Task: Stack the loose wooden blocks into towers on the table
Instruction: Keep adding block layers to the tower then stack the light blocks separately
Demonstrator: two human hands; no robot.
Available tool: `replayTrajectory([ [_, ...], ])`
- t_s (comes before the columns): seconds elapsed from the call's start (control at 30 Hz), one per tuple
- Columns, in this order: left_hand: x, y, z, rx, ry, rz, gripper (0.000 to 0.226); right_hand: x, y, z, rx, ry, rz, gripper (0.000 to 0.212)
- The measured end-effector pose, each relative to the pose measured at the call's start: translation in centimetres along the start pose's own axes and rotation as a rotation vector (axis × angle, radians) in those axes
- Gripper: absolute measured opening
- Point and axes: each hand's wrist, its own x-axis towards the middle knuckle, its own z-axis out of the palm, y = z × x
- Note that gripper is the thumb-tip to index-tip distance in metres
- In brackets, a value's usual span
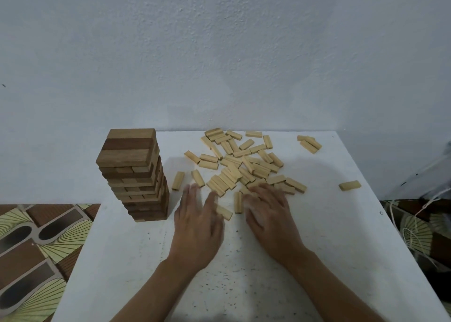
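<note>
Head view, the only one supplied. I am working at a white table (317,248) set against a pale wall. One finished tower (136,175) of mixed dark and light wood is standing upright on the left part of the table, well apart from my hands.

The loose blocks (244,165) are lying in a scattered heap at the far middle of the table. A small group (310,143) is sitting near the far right corner, and a single stray block (349,185) is lying alone to the right.

My left hand (197,220) is hovering palm down with fingers spread and gripping nothing; its thumb is just beside a near block (224,212). My right hand (267,214) is reaching palm down onto the near edge of the heap. It is blurred, and I cannot tell whether its fingers are pinching a block.

Judgement on handling: the blocks are looking light, rigid and smooth-faced, so I am expecting them to slide readily. I am advising a pinch across the long sides near the middle, and gentle placing to avoid knocking the standing tower.
</note>
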Motion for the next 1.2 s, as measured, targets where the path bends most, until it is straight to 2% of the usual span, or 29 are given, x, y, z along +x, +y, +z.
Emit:
replayTrajectory([
  [0.1, 0.4, 0.2, 0.7, 0.127, -0.075, -0.025, 0.059, -0.7, -2.0, 1.1, -0.008, -0.112, -0.044, 0.042],
  [0.17, 0.7, 0.6, 0.9, 0.153, -0.052, -0.006, 0.055, -1.1, -2.1, 1.5, -0.028, -0.094, -0.030, 0.041],
  [0.3, 0.3, 0.9, 1.0, 0.114, 0.002, 0.053, 0.036, -1.3, -0.4, 0.5, -0.016, -0.026, 0.017, 0.030],
  [0.4, -0.2, 1.0, 1.0, 0.080, 0.021, 0.128, 0.032, -1.8, 0.3, 0.0, -0.010, -0.012, 0.055, 0.024],
  [0.5, -0.7, 0.6, 0.5, -0.040, 0.034, 0.201, 0.025, -2.6, -0.1, -0.4, 0.071, -0.019, 0.098, 0.032],
  [0.6, -0.8, 0.0, 0.0, -0.023, 0.010, 0.238, 0.038, -3.0, -1.2, -0.5, 0.177, -0.045, 0.050, 0.035],
  [0.7, 0.6, -0.6, 0.0, 0.068, -0.124, 0.177, 0.060, -2.4, -1.2, -0.3, 0.165, -0.016, 0.028, 0.034],
  [0.77, 1.5, -0.6, 0.0, 0.115, -0.162, 0.164, 0.058, -1.8, -0.9, -0.1, 0.083, 0.001, 0.049, 0.033],
  [0.9, 1.6, 0.6, -0.1, 0.068, -0.006, 0.262, 0.025, -1.5, -0.4, -0.2, -0.009, 0.061, 0.087, 0.025],
  [0.97, 1.5, 1.1, 0.1, 0.035, 0.020, 0.251, 0.032, -1.9, -0.4, -0.3, -0.031, 0.062, 0.101, 0.027],
  [1.1, 2.1, 1.4, 0.8, 0.130, -0.057, 0.185, 0.056, -2.5, -0.3, -0.3, -0.076, 0.087, 0.146, 0.028],
  [1.2, 1.8, 1.1, 0.4, 0.120, -0.045, 0.226, 0.047, -1.9, -0.3, -0.6, -0.113, 0.138, 0.223, 0.024],
])
